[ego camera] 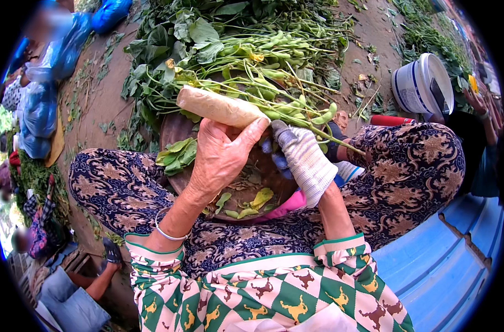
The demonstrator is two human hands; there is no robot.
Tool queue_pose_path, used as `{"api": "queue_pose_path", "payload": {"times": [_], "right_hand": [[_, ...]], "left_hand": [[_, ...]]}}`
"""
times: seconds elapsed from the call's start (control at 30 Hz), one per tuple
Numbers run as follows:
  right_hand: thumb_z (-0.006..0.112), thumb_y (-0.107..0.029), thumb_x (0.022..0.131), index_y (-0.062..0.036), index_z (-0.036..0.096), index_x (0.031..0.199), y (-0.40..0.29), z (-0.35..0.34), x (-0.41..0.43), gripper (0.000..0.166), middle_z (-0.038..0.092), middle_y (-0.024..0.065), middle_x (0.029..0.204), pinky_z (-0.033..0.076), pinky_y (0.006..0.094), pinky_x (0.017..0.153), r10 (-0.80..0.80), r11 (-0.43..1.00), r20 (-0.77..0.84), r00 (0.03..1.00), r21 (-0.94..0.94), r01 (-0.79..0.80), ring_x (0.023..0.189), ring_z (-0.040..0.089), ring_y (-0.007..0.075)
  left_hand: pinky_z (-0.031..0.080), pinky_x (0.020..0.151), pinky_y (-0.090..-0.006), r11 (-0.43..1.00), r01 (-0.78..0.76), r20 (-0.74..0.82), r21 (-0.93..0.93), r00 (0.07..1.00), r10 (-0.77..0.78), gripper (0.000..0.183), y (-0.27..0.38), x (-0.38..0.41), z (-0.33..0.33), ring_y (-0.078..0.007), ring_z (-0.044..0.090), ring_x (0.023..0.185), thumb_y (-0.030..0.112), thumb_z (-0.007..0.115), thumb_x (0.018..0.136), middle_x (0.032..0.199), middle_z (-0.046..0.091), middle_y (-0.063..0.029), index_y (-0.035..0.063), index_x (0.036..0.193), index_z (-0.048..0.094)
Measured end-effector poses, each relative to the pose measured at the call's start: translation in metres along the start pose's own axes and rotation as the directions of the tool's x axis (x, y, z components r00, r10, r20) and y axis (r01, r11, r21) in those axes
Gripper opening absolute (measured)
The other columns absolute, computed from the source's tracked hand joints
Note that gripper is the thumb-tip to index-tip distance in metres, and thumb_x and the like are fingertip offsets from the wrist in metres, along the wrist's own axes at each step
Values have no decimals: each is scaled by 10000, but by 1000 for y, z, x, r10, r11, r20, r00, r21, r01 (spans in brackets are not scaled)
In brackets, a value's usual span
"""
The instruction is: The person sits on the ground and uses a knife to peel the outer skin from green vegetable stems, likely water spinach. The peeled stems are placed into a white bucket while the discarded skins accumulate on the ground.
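My bare left hand [223,151] grips a pale tan roll [218,107] that looks wrapped in clear plastic. At the roll's right end, my right hand [299,151], in a striped knit glove with blue-grey fingers, pinches beside my left thumb; the exact contact is partly hidden. Beneath both hands is a round brown basin [173,133] with loose leaves [262,198] and a few pods inside. Green soybean stalks with pods [277,76] lie across its far side, and one stem passes just beyond the glove. A bunch of green leaves [179,155] rests at the basin's left.
Leafy cut plants [169,37] are heaped beyond the basin. To the right stand a white bucket [418,85] with a dark phone-like object on it and a red cylinder [391,120]. Blue plastic bags [40,112] line the left. Other people sit at both sides.
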State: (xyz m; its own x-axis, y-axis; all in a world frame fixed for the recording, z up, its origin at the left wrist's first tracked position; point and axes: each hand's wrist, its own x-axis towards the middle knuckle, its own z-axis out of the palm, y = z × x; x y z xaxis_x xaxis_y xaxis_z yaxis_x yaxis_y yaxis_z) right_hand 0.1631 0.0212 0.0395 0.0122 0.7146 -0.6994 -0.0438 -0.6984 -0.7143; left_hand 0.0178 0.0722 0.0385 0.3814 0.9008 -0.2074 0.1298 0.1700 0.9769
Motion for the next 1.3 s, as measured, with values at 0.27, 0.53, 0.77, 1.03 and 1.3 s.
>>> {"api": "queue_pose_path", "payload": {"times": [0.27,0.53,0.77,1.03,1.3], "right_hand": [[377,-409,940,-100,604,792,6,-4,0,411,526,-34,571,314,188,391,8,997,60,998,75,-13,442,413,50],[401,-328,939,-84,595,884,11,-5,0,316,584,-14,641,356,198,412,-48,991,127,991,130,31,470,457,58],[488,-300,923,-83,612,988,10,-6,-6,258,530,-42,702,322,161,455,-55,992,139,989,121,38,523,402,29],[479,-189,893,-97,603,1070,16,-6,1,235,543,-46,674,325,163,437,-89,994,150,985,75,79,494,416,33],[489,-257,874,-97,569,1137,8,-16,-6,318,499,-69,706,295,140,446,-110,992,135,985,71,101,528,407,19]], "left_hand": [[511,656,-228,991,30,-108,-129,993,-44,192,7,3,-19,-125,623,775,124,643,840,892,655,-77,-9,977,623],[455,638,-207,995,-64,-157,-75,986,52,197,4,6,-2,-69,570,714,157,673,820,832,649,-25,8,945,643],[454,626,-209,988,-37,-123,-149,992,18,227,4,15,-3,-71,564,699,186,687,810,819,646,-25,6,940,639],[461,699,-241,995,-52,-56,84,997,57,222,3,19,3,-81,585,761,172,677,815,827,650,-29,-8,939,638],[485,701,-239,978,70,93,-196,994,-53,238,16,11,-22,-105,599,748,187,657,826,837,643,-48,-12,948,609]]}}
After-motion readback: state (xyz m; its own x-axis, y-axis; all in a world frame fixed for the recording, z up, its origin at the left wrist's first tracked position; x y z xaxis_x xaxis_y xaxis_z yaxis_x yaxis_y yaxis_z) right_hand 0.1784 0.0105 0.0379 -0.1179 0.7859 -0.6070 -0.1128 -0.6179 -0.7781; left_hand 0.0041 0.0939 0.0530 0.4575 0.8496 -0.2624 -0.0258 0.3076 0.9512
